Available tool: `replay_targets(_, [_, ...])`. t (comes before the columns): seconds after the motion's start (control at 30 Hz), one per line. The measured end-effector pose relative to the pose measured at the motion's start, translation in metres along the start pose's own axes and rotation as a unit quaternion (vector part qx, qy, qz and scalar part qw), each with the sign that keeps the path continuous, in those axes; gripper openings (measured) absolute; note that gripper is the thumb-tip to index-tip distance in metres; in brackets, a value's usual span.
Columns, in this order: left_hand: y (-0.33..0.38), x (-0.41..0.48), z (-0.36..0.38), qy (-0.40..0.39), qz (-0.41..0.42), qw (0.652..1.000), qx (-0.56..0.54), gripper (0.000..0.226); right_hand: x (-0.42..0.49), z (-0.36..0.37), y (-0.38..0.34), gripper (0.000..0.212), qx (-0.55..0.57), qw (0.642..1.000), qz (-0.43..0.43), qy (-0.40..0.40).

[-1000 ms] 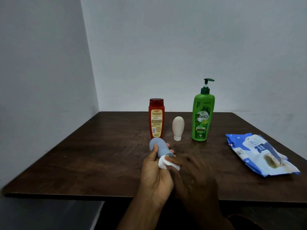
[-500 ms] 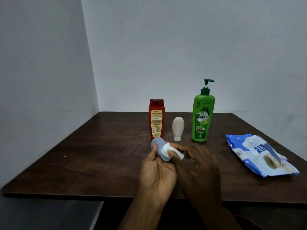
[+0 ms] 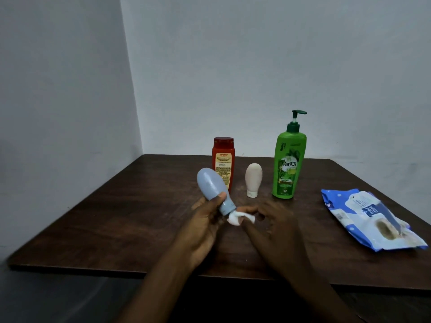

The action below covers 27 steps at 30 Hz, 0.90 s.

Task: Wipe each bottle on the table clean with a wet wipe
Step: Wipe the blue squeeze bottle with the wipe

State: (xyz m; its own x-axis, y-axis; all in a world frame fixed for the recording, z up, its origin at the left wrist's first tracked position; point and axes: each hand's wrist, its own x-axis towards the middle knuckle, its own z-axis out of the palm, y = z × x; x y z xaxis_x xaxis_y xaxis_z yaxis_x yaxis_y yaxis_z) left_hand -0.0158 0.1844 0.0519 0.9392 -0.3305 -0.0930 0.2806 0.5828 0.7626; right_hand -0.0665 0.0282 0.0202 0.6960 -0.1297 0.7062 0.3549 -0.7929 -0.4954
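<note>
Dark wood bench [image 3: 116, 217] in a room corner, grey walls behind & on the left.

Wipes pack [image 3: 370, 220], blue/white, lies flat near the right edge, flap open.

Green bottle [image 3: 288, 164] w/ pump top stands upright at center-right, toward the back.

Red bottle [image 3: 222, 159] stands upright left of it, label facing the camera.

Left hand [image 3: 205, 227] grips the blue bottle [image 3: 213, 187] above the bench front-center, fingers curled round the lower body, thumb across the narrow part. Bottle is tilted: rounded end up & left, cap end down & right; its upper part overlaps the red bottle in view.

Right hand [image 3: 272, 227] is just right of it, fingers curled, pinching the wipe.

White bottle [image 3: 253, 177] stands cap-down btw red & green, apart from both.

Wipe [image 3: 235, 217], small white wad, sits against the blue bottle's cap end, btw the two hands.
</note>
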Motion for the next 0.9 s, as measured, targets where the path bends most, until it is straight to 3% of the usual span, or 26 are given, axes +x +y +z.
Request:
replay_targets(0.2, [0.028, 0.039, -0.034, 0.067, 0.013, 0.965, 0.251, 0.053, 0.038, 0.035, 0.007, 0.018, 0.027, 0.994, 0.081, -0.071])
replay_targets(0.47, [0.033, 0.085, -0.061, 0.114, 0.087, 0.911, 0.386, 0.049, 0.072, 0.072, 0.02, 0.013, 0.057, 0.983, 0.16, -0.075])
replay_targets(0.67, [0.035, 0.111, -0.073, 0.159, 0.139, 0.875, 0.435, 0.057, 0.078, 0.087, 0.025, 0.028, 0.063, 0.982, 0.162, -0.069])
replay_targets(0.9, [0.04, 0.13, -0.079, 0.166, 0.161, 0.854, 0.466, 0.057, 0.071, 0.086, 0.031, 0.025, 0.069, 0.98, 0.168, -0.083])
